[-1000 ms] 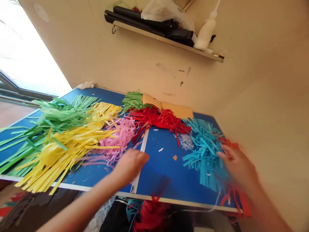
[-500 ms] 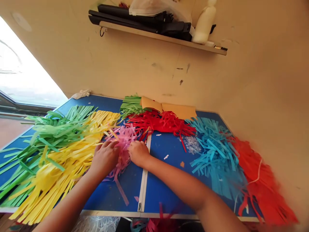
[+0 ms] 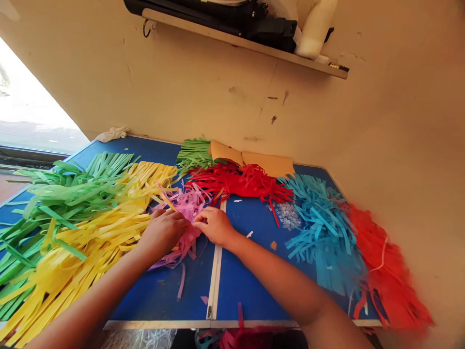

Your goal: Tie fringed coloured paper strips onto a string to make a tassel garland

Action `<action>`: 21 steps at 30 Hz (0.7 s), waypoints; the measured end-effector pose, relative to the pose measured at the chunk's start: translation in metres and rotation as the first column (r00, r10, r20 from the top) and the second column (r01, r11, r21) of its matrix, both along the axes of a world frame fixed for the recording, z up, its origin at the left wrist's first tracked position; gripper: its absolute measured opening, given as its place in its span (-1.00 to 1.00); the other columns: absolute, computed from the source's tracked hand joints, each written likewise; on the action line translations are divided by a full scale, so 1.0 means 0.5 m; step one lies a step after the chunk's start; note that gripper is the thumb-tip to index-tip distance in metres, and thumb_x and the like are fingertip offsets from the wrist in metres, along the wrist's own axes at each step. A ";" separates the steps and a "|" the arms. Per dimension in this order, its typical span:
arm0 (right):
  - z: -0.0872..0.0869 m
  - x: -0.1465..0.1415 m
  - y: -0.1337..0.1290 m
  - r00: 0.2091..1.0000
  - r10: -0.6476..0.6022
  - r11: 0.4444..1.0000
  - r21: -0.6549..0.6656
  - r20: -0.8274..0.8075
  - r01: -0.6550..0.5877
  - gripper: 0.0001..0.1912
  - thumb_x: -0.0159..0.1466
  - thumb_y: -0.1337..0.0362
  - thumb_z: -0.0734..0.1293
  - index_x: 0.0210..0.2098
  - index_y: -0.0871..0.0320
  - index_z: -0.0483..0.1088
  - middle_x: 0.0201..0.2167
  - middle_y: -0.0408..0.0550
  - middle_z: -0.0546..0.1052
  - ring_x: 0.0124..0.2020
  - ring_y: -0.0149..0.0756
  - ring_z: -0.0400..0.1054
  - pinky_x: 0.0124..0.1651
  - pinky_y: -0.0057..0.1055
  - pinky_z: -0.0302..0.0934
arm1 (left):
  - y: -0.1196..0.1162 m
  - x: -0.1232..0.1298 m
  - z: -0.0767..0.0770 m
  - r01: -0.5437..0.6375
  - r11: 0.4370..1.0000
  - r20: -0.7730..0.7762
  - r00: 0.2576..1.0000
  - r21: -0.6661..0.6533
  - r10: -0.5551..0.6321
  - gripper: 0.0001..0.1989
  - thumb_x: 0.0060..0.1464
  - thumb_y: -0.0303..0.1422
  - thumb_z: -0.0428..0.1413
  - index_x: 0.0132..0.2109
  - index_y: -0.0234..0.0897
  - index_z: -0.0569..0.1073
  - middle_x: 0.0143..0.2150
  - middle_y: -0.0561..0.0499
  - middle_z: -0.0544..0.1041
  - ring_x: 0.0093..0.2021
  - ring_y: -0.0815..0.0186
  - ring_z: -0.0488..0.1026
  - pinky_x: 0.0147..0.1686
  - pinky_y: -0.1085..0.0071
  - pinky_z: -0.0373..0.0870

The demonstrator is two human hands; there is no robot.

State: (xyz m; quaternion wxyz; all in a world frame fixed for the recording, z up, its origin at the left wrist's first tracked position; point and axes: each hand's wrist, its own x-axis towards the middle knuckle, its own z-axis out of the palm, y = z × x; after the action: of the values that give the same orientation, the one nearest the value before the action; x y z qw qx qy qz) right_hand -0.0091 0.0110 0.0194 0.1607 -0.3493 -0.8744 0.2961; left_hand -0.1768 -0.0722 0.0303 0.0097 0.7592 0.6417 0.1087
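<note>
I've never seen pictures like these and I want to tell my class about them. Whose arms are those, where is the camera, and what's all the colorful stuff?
There's no robot here. A person is using two bare hands, and every picture comes from one camera worn on their head, looking forward and down.

On the blue table lie papery strips. From left to right along the front you can see green strips, yellow strips, pink strips, light blue strips and an orange-red bundle. Red strips lie further back.

The left hand and right hand are close together at the pink strips. Their grip is partly hidden, so I can't tell exactly what each one pinches.
</note>
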 end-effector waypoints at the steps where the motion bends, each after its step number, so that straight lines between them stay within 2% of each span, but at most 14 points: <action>1: 0.000 0.009 -0.004 0.996 -0.062 0.998 -0.029 -0.059 0.061 -0.91 0.28 0.29 0.40 -0.27 0.16 0.56 -0.28 -0.08 0.56 -0.29 -0.38 0.40 -0.19 -0.49 0.20 | -0.001 -0.008 -0.006 -0.005 1.000 0.015 1.000 0.001 0.005 -0.70 0.22 -0.33 -0.04 -0.26 -0.14 0.61 -0.29 -0.04 0.64 -0.20 0.14 0.52 -0.19 0.22 0.24; 4: -0.003 0.027 -0.021 0.968 -0.178 0.982 -0.101 -0.176 0.162 -0.82 0.32 0.24 0.35 -0.32 0.19 0.56 -0.35 -0.06 0.56 -0.31 -0.34 0.40 -0.21 -0.46 0.19 | -0.010 -0.028 -0.021 -0.044 0.999 0.067 0.997 0.028 0.042 -0.63 0.27 -0.24 -0.09 -0.18 -0.16 0.62 -0.19 -0.06 0.64 -0.17 0.18 0.53 -0.20 0.27 0.28; 6: -0.011 0.027 -0.034 0.968 -0.145 0.977 -0.181 -0.203 0.108 -0.80 0.30 0.21 0.36 -0.36 0.19 0.57 -0.40 -0.07 0.56 -0.32 -0.31 0.39 -0.24 -0.45 0.16 | -0.016 -0.036 -0.028 -0.069 0.996 0.092 0.994 0.048 0.064 -0.60 0.28 -0.19 -0.11 -0.15 -0.17 0.62 -0.18 -0.08 0.63 -0.20 0.20 0.54 -0.21 0.30 0.31; 8: -0.021 0.016 -0.043 0.960 -0.129 0.947 -0.318 -0.248 0.045 -0.80 0.28 0.22 0.35 -0.36 0.18 0.57 -0.45 -0.12 0.54 -0.39 -0.33 0.37 -0.32 -0.46 0.14 | -0.019 -0.037 -0.032 -0.082 0.995 0.105 0.992 0.063 0.075 -0.59 0.28 -0.16 -0.10 -0.15 -0.15 0.63 -0.20 -0.07 0.62 -0.23 0.21 0.53 -0.21 0.30 0.33; 10: -0.033 0.001 -0.048 0.947 -0.149 0.911 -0.413 -0.284 0.020 -0.78 0.28 0.24 0.32 -0.41 0.17 0.57 -0.53 -0.17 0.51 -0.45 -0.35 0.34 -0.38 -0.48 0.11 | -0.024 -0.033 -0.027 -0.088 0.994 0.108 0.991 0.071 0.081 -0.58 0.27 -0.13 -0.10 -0.15 -0.13 0.63 -0.21 -0.08 0.61 -0.23 0.19 0.53 -0.21 0.28 0.33; 12: -0.042 -0.012 -0.051 0.930 -0.195 0.883 -0.468 -0.312 0.028 -0.76 0.27 0.23 0.32 -0.45 0.16 0.56 -0.55 -0.17 0.50 -0.46 -0.35 0.34 -0.38 -0.48 0.12 | -0.032 -0.023 -0.015 -0.130 0.983 0.079 0.990 0.126 0.121 -0.58 0.26 -0.10 -0.09 -0.09 -0.14 0.61 -0.13 -0.13 0.60 -0.16 0.10 0.51 -0.18 0.20 0.34; 14: -0.047 -0.020 -0.053 0.897 -0.277 0.827 -0.562 -0.346 0.038 -0.77 0.21 0.14 0.39 -0.45 0.16 0.56 -0.49 -0.15 0.54 -0.43 -0.33 0.36 -0.34 -0.47 0.16 | -0.042 -0.013 0.002 -0.172 0.960 0.041 0.985 0.223 0.167 -0.59 0.26 -0.11 -0.07 0.00 -0.15 0.58 -0.01 -0.17 0.58 -0.04 0.00 0.48 -0.09 0.11 0.32; 16: -0.047 -0.025 -0.058 0.855 -0.365 0.741 -0.671 -0.369 0.027 -0.70 0.10 0.04 0.47 -0.48 0.18 0.55 -0.49 -0.14 0.55 -0.45 -0.34 0.35 -0.34 -0.46 0.18 | -0.049 -0.006 0.018 -0.149 0.950 0.030 0.989 0.275 0.147 -0.62 0.27 -0.13 -0.06 0.01 -0.11 0.56 0.03 -0.12 0.58 0.03 0.00 0.45 -0.02 0.07 0.28; 18: -0.041 -0.028 -0.064 0.827 -0.416 0.686 -0.727 -0.378 0.013 -0.64 -0.01 0.00 0.52 -0.52 0.18 0.50 -0.53 -0.16 0.53 -0.49 -0.38 0.32 -0.38 -0.47 0.17 | -0.050 -0.005 0.026 -0.092 0.963 0.068 0.995 0.253 0.078 -0.63 0.28 -0.10 -0.07 -0.05 -0.09 0.58 -0.04 -0.06 0.62 0.00 0.06 0.48 -0.01 0.11 0.28; 21: -0.030 -0.034 -0.073 0.799 -0.464 0.655 -0.755 -0.383 0.018 -0.61 -0.12 0.04 0.57 -0.58 0.17 0.40 -0.61 -0.25 0.44 -0.55 -0.43 0.26 -0.45 -0.51 0.13 | -0.043 -0.013 0.024 -0.045 0.982 0.159 0.987 0.182 0.016 -0.58 0.27 -0.03 -0.08 -0.13 -0.09 0.60 -0.14 -0.04 0.65 -0.10 0.12 0.51 -0.07 0.17 0.30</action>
State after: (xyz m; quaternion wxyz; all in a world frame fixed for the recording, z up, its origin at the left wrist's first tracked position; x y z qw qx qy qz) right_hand -0.0259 -0.0255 0.0045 0.2925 -0.4021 -0.5452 0.6749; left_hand -0.1833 -0.0936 0.0425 -0.0124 0.7360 0.6376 0.2273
